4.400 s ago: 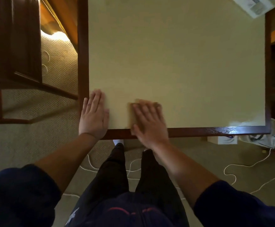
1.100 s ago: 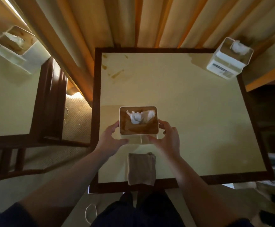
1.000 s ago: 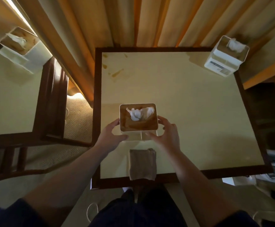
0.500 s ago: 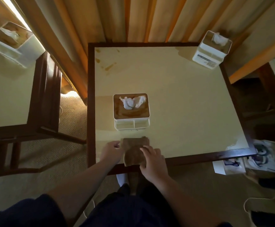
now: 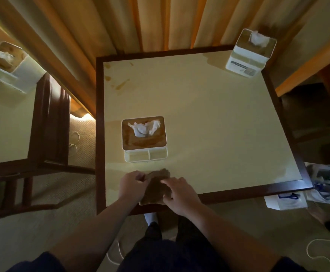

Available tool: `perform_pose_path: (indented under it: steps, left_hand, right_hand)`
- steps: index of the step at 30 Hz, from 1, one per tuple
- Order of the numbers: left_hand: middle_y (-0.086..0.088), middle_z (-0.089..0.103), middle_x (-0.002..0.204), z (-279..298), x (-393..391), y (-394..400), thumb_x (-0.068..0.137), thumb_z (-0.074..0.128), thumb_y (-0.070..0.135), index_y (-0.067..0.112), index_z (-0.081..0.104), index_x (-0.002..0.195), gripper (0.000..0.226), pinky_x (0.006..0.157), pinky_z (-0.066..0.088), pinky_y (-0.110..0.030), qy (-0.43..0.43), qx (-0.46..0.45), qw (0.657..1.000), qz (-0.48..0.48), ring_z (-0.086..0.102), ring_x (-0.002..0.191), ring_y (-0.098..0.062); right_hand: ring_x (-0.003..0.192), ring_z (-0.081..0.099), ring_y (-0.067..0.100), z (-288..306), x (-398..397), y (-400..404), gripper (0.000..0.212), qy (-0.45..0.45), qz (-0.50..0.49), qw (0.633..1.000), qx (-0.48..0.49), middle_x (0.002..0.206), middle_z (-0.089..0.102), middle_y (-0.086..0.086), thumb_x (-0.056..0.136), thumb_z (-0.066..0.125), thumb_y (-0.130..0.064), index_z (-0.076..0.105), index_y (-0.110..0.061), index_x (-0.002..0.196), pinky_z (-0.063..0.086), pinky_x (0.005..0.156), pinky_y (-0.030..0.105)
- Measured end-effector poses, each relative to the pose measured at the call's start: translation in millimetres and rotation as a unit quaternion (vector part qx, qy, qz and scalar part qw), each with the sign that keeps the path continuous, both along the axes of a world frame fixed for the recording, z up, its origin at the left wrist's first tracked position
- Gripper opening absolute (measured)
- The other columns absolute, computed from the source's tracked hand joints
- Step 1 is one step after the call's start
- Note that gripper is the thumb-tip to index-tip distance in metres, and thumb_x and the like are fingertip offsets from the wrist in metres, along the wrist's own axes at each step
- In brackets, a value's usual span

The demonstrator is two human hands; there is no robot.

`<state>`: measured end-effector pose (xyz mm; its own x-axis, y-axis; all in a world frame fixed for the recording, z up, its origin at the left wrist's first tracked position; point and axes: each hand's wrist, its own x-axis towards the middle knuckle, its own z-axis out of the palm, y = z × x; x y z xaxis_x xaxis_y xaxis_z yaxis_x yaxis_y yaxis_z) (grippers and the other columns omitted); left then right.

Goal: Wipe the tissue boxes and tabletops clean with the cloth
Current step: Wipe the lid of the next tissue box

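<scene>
A brown cloth (image 5: 154,188) lies at the near edge of the cream tabletop (image 5: 209,118). My left hand (image 5: 131,184) pinches the cloth's left upper edge. My right hand (image 5: 181,193) grips its right side with curled fingers. Just beyond the cloth stands a white tissue box (image 5: 144,138) with a brown top and a tissue sticking out. A second tissue box (image 5: 250,53) stands at the table's far right corner. Brown stains (image 5: 119,83) mark the far left corner of the tabletop.
A neighbouring table (image 5: 5,124) on the left carries a third tissue box (image 5: 9,65). Dark wooden chair frames (image 5: 50,124) stand between the tables. Curtains (image 5: 140,22) hang behind. Bags (image 5: 325,185) and white cords (image 5: 321,250) lie on the carpet at right.
Both hands let go of the near tissue box after setting it down, moved back to the cloth at the table's edge and took hold of it.
</scene>
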<state>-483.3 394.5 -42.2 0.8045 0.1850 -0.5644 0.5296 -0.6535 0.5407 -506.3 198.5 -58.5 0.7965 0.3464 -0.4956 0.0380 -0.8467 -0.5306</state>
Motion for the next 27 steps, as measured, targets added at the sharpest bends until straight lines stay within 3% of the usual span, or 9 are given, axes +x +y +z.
perform_pose_path:
  steps: [3,6,9,12,16,21,23,27]
  left_hand:
    - [0.02,0.068,0.092,24.7,-3.6,-9.4,0.094,0.074,0.031,0.035,0.072,0.094,0.004,0.066,0.044,-0.02,-0.037,0.011,0.997,-0.07,0.062,0.085,-0.003]
    - [0.026,0.065,0.09,50.5,-3.0,-20.4,0.094,0.073,0.037,0.043,0.069,0.092,0.008,0.069,0.04,-0.019,-0.072,0.024,0.989,-0.123,0.057,0.086,0.001]
    - [0.026,0.069,0.087,71.5,1.6,-32.5,0.093,0.075,0.036,0.04,0.074,0.092,0.004,0.067,0.04,-0.017,-0.123,-0.002,0.987,-0.099,0.058,0.088,0.001]
    - [0.029,0.07,0.092,79.8,6.9,-40.1,0.096,0.072,0.029,0.035,0.078,0.096,0.009,0.067,0.044,-0.013,-0.134,-0.049,0.988,-0.063,0.061,0.087,0.0]
    - [0.019,0.072,0.093,74.7,24.5,-45.4,0.097,0.071,0.031,0.034,0.076,0.096,0.006,0.068,0.05,-0.019,-0.127,-0.062,0.99,0.021,0.063,0.082,-0.006]
    - [0.021,0.068,0.095,64.3,58.3,-50.0,0.097,0.071,0.028,0.034,0.072,0.092,0.008,0.062,0.044,-0.015,-0.134,-0.012,0.988,0.079,0.064,0.084,-0.001]
    - [0.02,0.068,0.094,58.1,72.2,-46.2,0.096,0.071,0.027,0.034,0.072,0.09,0.01,0.067,0.048,-0.019,-0.13,0.02,0.989,0.07,0.063,0.088,-0.001]
    - [0.014,0.068,0.075,51.3,97.0,-36.4,0.092,0.069,0.026,0.033,0.065,0.073,0.021,0.066,0.058,-0.03,-0.106,0.063,0.991,0.047,0.064,0.071,-0.008]
  right_hand:
    - [0.127,0.051,0.018,10.0,12.6,-17.2,0.058,0.0,-0.01,0.999,0.05,0.139,0.055,-0.005,0.102,0.059,-0.04,0.038,-0.035,0.156,0.047,0.106,0.036]
    - [0.136,0.043,0.018,21.7,31.9,-29.9,0.065,-0.025,0.015,0.996,0.08,0.15,0.047,-0.005,0.102,0.06,-0.048,0.033,-0.037,0.16,0.045,0.11,0.037]
    - [0.141,0.036,0.019,31.7,57.1,-36.9,0.049,-0.067,0.081,0.991,0.087,0.155,0.048,-0.007,0.102,0.059,-0.051,0.056,-0.033,0.148,0.042,0.111,0.041]
    - [0.123,0.048,0.022,35.2,75.3,-40.4,0.035,-0.114,0.114,0.985,0.064,0.126,0.066,-0.004,0.107,0.05,-0.048,0.069,-0.026,0.126,0.043,0.095,0.042]
    - [0.097,0.06,0.023,42.4,93.9,-42.9,0.035,-0.137,0.062,0.986,0.07,0.096,0.07,-0.002,0.102,0.047,-0.053,0.068,-0.025,0.108,0.04,0.08,0.039]
    - [0.086,0.07,0.018,55.6,128.1,-32.5,0.03,-0.131,-0.022,0.99,0.044,0.093,0.077,-0.005,0.103,0.054,-0.054,0.069,-0.029,0.105,0.053,0.083,0.034]
    - [0.087,0.071,0.017,57.5,140.1,-26.8,0.028,-0.116,-0.055,0.991,0.032,0.093,0.077,-0.005,0.101,0.057,-0.053,0.069,-0.028,0.102,0.054,0.08,0.032]
    - [0.085,0.069,0.01,58.2,153.6,-18.0,0.026,-0.097,-0.071,0.992,0.029,0.089,0.074,-0.011,0.091,0.07,-0.056,0.068,-0.03,0.096,0.053,0.078,0.029]
